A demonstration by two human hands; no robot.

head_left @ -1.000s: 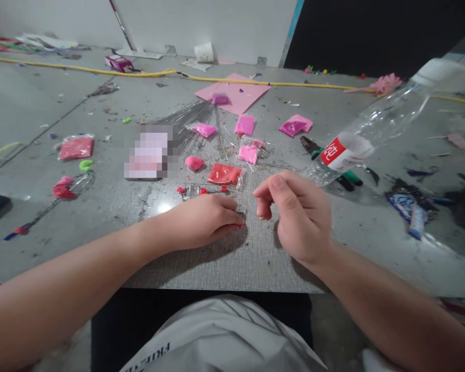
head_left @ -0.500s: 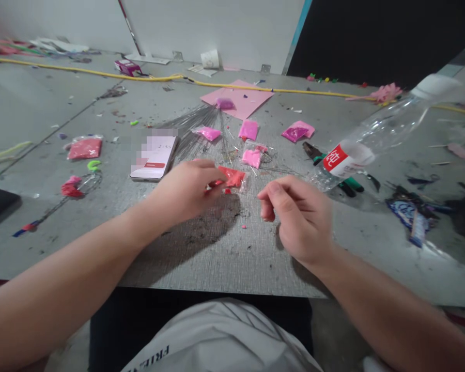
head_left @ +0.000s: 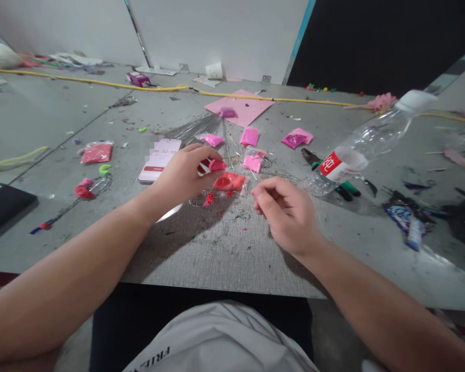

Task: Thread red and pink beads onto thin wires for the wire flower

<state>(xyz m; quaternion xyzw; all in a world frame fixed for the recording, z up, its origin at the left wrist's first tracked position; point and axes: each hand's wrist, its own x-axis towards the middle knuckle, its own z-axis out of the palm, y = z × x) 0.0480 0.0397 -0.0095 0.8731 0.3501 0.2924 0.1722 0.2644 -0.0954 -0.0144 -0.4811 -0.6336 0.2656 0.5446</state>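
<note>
Craft workshop: scrap-littered grey table [head_left: 225, 263], pliers [head_left: 346, 191]

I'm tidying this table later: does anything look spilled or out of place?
Yes: a pink crumb lies loose near the right hand, apart from the bags, as if dropped; dark specks litter the table.

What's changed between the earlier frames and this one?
The left hand moved forward, leaving a tiny pink bit on the table, and now holds a pink lump. The right hand stayed curled; the phone and bottle stayed put.
</note>
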